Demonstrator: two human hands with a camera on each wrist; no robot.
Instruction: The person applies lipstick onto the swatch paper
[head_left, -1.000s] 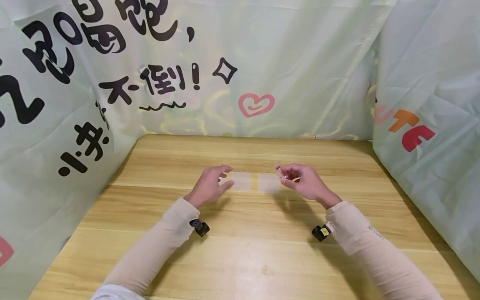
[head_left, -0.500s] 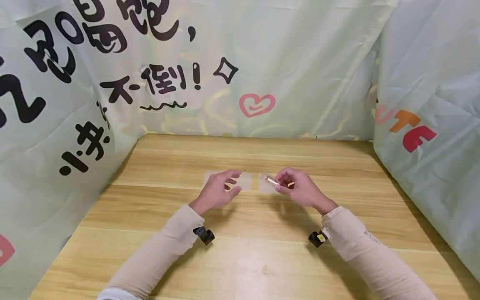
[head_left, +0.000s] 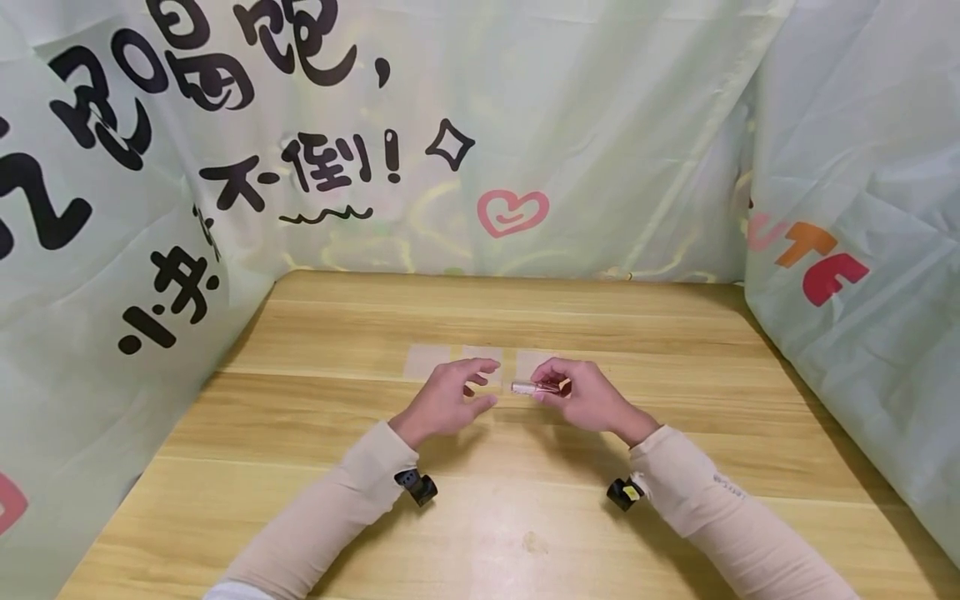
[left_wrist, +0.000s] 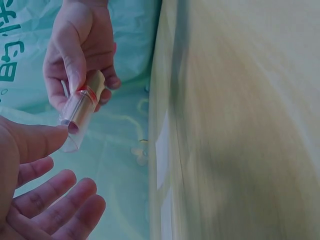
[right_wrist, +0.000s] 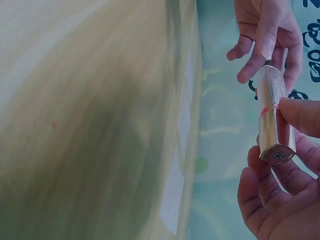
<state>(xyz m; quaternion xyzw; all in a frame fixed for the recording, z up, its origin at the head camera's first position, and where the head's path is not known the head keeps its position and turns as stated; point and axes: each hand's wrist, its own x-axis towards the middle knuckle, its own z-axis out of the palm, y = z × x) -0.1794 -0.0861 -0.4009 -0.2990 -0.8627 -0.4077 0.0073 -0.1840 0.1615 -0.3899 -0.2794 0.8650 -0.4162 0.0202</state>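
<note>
A lipstick (head_left: 525, 387) with a clear cap and a shiny pinkish-gold base lies nearly level above the table. Thumb and fingers of my right hand (head_left: 591, 396) pinch it around the base, as the right wrist view shows with the lipstick (right_wrist: 272, 120) seen base-end first. Facing it from the left is my left hand (head_left: 448, 398), its fingers spread and relaxed with nothing in them. In the left wrist view the clear capped end of the lipstick (left_wrist: 76, 117) points to the left thumb, whose tip overlaps the cap there.
Whitish rectangles (head_left: 427, 362) lie in a row on the wooden table (head_left: 495, 517), just beyond the hands. Printed cloth (head_left: 622, 125) hangs behind the table and along both sides. Each wrist wears a small black camera (head_left: 625, 493).
Both hands have come closer together and nearer to the body. The lipstick has travelled left in the right hand and swung from a steep slant to nearly level.
</note>
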